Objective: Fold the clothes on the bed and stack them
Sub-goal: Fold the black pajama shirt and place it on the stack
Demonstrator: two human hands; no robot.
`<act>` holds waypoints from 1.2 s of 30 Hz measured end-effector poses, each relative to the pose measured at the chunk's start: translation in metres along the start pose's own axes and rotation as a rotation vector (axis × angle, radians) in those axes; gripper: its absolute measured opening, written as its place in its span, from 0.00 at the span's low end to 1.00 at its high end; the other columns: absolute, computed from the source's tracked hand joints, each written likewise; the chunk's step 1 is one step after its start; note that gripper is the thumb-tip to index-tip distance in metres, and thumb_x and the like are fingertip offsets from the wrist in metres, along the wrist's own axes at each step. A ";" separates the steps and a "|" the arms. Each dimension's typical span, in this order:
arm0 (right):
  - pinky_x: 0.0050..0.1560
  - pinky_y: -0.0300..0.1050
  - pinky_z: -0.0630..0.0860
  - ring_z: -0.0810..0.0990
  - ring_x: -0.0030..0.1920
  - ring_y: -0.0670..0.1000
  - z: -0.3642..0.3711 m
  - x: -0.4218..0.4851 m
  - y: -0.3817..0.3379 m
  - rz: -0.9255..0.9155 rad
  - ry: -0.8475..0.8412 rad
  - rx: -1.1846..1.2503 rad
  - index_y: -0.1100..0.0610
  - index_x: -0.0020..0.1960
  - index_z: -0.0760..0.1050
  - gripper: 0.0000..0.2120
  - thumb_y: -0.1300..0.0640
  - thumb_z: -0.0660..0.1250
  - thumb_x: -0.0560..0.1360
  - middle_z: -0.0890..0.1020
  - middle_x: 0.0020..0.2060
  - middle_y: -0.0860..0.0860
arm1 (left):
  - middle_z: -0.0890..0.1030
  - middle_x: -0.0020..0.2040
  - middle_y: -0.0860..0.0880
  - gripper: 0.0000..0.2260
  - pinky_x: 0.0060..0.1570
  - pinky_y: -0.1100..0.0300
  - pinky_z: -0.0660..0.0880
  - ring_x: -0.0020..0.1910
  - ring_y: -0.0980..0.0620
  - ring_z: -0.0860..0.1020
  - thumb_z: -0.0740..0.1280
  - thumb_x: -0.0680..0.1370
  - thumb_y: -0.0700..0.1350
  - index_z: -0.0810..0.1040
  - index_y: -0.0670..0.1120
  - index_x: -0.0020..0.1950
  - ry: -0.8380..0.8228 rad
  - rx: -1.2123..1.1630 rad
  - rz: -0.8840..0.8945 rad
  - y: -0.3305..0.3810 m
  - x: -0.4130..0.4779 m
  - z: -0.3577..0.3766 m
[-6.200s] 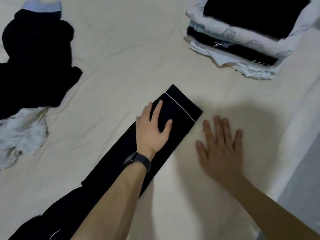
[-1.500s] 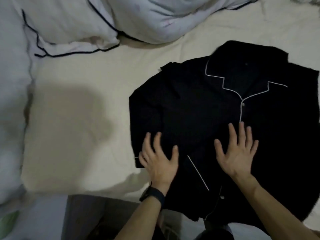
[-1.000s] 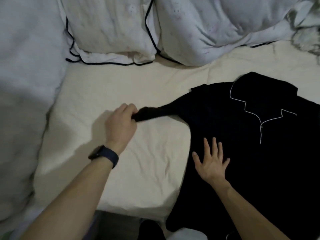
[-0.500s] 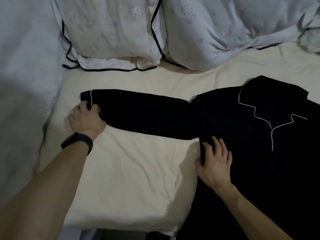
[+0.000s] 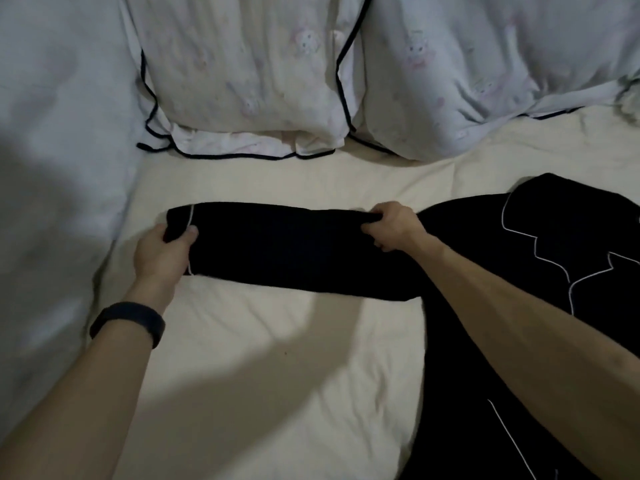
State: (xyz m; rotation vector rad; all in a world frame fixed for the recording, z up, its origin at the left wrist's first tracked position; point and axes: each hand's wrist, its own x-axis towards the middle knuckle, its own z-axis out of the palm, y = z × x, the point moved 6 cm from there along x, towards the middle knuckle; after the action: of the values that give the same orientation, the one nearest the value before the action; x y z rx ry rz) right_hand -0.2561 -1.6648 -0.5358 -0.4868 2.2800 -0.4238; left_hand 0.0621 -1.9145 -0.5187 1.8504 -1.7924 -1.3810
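One black pyjama shirt with thin white piping lies on the right side of the bed, its notched collar facing up. Its sleeve stretches flat to the left across the cream sheet, running roughly level from the shoulder out to the cuff.

Both hands hold this sleeve, one at each end. The left hand pinches the cuff, with the thumb pressed on top of the dark cloth beside the white trim line and the other fingers tucked under the edge. The right hand grips the far edge of the sleeve where it meets the shoulder, its fingers curled over a small bunch of fabric, knuckles up. The right forearm crosses over the body of the shirt.

A dark wristband sits on the left wrist. Two pale printed pillows, one edged in dark piping and another to its right, lean at the head of the bed just beyond the sleeve. Pale bedding rises along the left side of the sheet.
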 end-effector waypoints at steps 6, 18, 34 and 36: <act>0.48 0.20 0.67 0.79 0.46 0.38 0.013 -0.031 -0.050 -0.409 0.302 0.327 0.48 0.59 0.75 0.12 0.58 0.70 0.77 0.73 0.60 0.47 | 0.81 0.57 0.47 0.12 0.56 0.52 0.75 0.55 0.46 0.79 0.69 0.80 0.50 0.76 0.47 0.61 0.146 -0.030 0.047 -0.020 -0.012 -0.009; 0.70 0.76 0.32 0.25 0.77 0.63 0.110 -0.045 0.031 0.103 -0.040 -0.225 0.39 0.80 0.33 0.45 0.21 0.48 0.73 0.28 0.79 0.53 | 0.81 0.56 0.49 0.10 0.55 0.54 0.75 0.55 0.45 0.80 0.71 0.78 0.44 0.78 0.50 0.59 0.085 -0.107 -0.118 -0.051 -0.007 -0.004; 0.65 0.52 0.77 0.80 0.63 0.44 0.028 -0.249 0.039 -0.084 0.006 0.962 0.41 0.67 0.75 0.31 0.29 0.69 0.69 0.81 0.63 0.42 | 0.87 0.52 0.50 0.12 0.47 0.64 0.78 0.50 0.55 0.84 0.69 0.78 0.35 0.83 0.50 0.57 -0.343 -0.452 0.161 0.068 -0.210 0.030; 0.63 0.50 0.78 0.80 0.64 0.45 0.004 -0.278 0.054 -0.123 -0.011 1.057 0.43 0.71 0.72 0.36 0.29 0.70 0.67 0.80 0.65 0.43 | 0.87 0.51 0.52 0.13 0.46 0.68 0.76 0.47 0.60 0.83 0.71 0.78 0.36 0.83 0.51 0.56 -0.494 -0.382 0.171 0.080 -0.271 0.074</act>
State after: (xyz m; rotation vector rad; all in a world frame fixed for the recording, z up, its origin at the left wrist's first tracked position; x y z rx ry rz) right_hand -0.0854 -1.4887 -0.3932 -0.0688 1.6876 -1.5396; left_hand 0.0054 -1.6651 -0.3776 1.2051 -1.6699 -2.0635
